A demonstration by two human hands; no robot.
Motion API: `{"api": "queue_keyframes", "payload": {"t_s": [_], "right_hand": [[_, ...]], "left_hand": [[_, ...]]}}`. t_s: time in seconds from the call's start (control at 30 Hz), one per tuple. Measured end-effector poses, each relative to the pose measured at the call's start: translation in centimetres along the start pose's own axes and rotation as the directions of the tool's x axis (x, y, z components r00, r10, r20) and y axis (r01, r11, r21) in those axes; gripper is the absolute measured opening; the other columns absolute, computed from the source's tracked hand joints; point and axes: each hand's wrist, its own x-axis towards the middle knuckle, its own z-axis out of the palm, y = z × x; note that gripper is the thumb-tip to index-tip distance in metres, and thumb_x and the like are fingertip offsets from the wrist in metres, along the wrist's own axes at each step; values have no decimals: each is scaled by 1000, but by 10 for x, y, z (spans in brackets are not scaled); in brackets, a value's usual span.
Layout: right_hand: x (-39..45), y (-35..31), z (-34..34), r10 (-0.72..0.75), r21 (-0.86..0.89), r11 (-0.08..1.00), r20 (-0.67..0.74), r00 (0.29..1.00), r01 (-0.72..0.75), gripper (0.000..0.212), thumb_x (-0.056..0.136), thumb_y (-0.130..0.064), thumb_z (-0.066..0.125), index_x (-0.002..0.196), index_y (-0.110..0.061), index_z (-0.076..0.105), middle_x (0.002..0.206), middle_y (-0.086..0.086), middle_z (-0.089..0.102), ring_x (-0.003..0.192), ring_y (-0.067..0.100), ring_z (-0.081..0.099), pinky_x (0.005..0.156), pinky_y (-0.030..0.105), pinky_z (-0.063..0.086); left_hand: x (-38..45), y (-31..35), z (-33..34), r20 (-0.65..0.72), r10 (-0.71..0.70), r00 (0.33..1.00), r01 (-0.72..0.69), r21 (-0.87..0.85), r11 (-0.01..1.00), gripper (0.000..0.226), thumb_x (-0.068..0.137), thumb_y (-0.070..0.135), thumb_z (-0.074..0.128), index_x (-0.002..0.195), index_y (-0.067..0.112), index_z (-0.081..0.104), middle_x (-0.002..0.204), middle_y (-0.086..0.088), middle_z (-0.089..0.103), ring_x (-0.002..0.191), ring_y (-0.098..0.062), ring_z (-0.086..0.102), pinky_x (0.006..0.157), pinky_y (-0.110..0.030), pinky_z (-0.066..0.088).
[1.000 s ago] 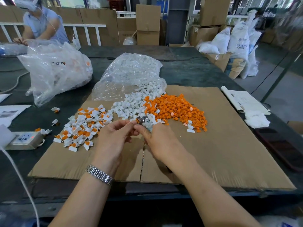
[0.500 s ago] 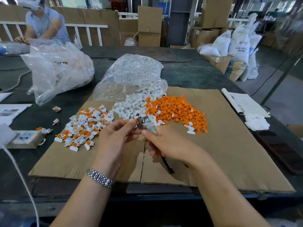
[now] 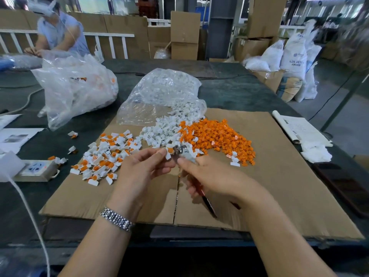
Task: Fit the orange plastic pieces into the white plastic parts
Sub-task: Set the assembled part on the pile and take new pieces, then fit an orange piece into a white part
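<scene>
We've got a white part (image 3: 168,154) with an orange piece seated in it pinched in our left hand (image 3: 139,172), just in front of the white pile (image 3: 159,130). Our right hand (image 3: 211,176) grips pliers (image 3: 182,151), nose touching the part from its right, handles running back toward us. Left hand is nearer the pile, so the press comes sideways, right to left.

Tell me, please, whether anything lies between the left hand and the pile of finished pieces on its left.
Nothing visible does. The left hand pinches a white part with an orange piece, and only bare cardboard separates it from the pile of finished pieces. The right hand, holding a tool, is on the other side.
</scene>
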Motion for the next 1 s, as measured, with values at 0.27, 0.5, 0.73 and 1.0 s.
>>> {"api": "queue_keyframes", "payload": {"t_s": [0.27, 0.5, 0.73, 1.0], "right_hand": [[-7, 39, -25, -72, -571, 819, -193, 979, -53, 30, 83, -57, 71, 83, -33, 52, 92, -9, 51, 74, 7, 47, 57, 24, 30], [-6, 70, -29, -35, -639, 762, -201, 979, -104, 50, 74, -72, 69, 104, -33, 58, 104, -10, 49, 99, 11, 42, 87, 35, 40], [25, 65, -34, -202, -454, 891, -416, 887, -10, 22, 94, -40, 65, 107, -22, 68, 103, -4, 62, 93, 11, 58, 84, 33, 51], [70, 65, -23, -203, -527, 848, -425, 882, -58, 17, 93, -23, 70, 108, -15, 70, 107, 3, 63, 99, 21, 59, 82, 31, 46]], "left_hand": [[-6, 11, -1, 3, -11, 1000, 11, 51, 999, 14, 78, 29, 78, 86, 18, 82, 90, -16, 78, 86, -28, 78, 71, -24, 61], [1, 6, -20, -173, 83, 981, -8, 398, 918, 9, 88, 18, 78, 79, 17, 80, 78, -2, 78, 72, -16, 76, 63, -22, 60], [39, 11, -53, -353, 407, 843, 84, 833, 547, 16, 97, 20, 66, 109, 13, 74, 98, -6, 76, 92, -23, 71, 87, -38, 54], [36, -20, 8, 252, 305, 918, -344, 890, 299, 11, 97, 31, 67, 107, 27, 72, 105, 13, 65, 90, 0, 61, 83, -26, 56]]}}
